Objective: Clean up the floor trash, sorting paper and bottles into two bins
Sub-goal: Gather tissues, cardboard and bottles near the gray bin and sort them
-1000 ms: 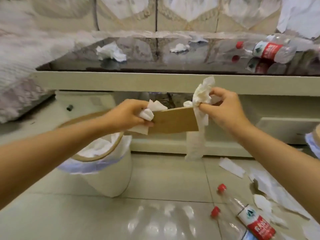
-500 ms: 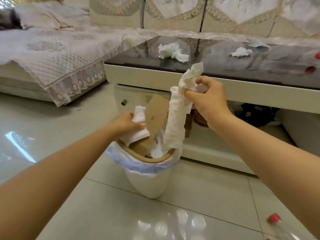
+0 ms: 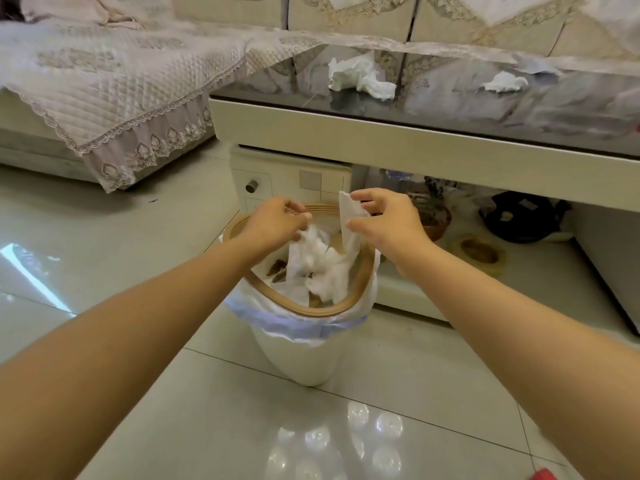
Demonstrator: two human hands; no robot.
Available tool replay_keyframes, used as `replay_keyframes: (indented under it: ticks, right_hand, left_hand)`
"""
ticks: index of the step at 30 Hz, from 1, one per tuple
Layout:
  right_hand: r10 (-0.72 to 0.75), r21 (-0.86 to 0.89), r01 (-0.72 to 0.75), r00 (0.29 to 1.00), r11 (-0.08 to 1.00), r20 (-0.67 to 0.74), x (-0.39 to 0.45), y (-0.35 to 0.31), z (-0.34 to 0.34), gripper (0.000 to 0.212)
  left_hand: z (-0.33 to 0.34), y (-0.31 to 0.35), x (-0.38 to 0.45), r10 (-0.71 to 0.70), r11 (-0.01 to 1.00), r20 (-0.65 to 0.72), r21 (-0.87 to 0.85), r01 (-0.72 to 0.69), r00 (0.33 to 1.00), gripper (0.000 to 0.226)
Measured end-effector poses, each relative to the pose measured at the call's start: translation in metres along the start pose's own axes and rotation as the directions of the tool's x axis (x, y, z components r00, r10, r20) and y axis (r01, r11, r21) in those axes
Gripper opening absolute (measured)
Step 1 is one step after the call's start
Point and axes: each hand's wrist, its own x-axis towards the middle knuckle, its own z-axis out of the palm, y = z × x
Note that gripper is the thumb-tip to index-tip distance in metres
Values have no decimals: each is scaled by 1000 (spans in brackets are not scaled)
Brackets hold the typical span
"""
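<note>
On glossy pale floor tiles (image 3: 104,265), a white bin (image 3: 298,358) with a tan rim and a plastic liner stands at 12 o'clock from the wearer, just before a cream bench (image 3: 415,147) with a dark mirror-like top. At 10 o'clock a quilted, lace-edged cover (image 3: 114,88) drapes a sofa. Two crumpled tissues (image 3: 360,76) lie on the bench top at 12 and 1 o'clock.

White paper (image 3: 322,268) and brown card fill the bin. Over its rim the left hand (image 3: 273,223) hangs with loosely curled, released fingers, touching paper; the right hand (image 3: 384,220) pinches a white paper strip (image 3: 349,216) whose lower end trails into the bin.
</note>
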Motion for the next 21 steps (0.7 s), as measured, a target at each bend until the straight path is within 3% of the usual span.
replay_keyframes:
  ticks: [3,8,11,14,17,21]
  right_hand:
    - [-20,3,20,999,1000,42,-3,2,-1,47]
    - [-30,168,-11,971,986,238,-13,-2,-4,44]
    - [-47,141,10,964,990,262,-19,-1,-4,41]
    - [-170,-63,193,949,979,264,-27,7,-10,39]
    - [-323,-396,403,911,825,255,-36,22,-23,38]
    - [-454,-541,454,879,708,143,-60,51,-57,29]
  left_hand:
    - [7,5,-2,42,999,-19,11,-42,999,20]
    - [11,12,-4,81,995,-13,55,-80,997,16]
    - [10,15,-4,101,990,-36,99,-97,994,15]
    - [12,17,-8,135,986,-7,104,-134,991,15]
    - [24,21,-15,202,970,28,132,-204,979,15]
    - [62,41,-36,417,886,39,205,-415,908,20]
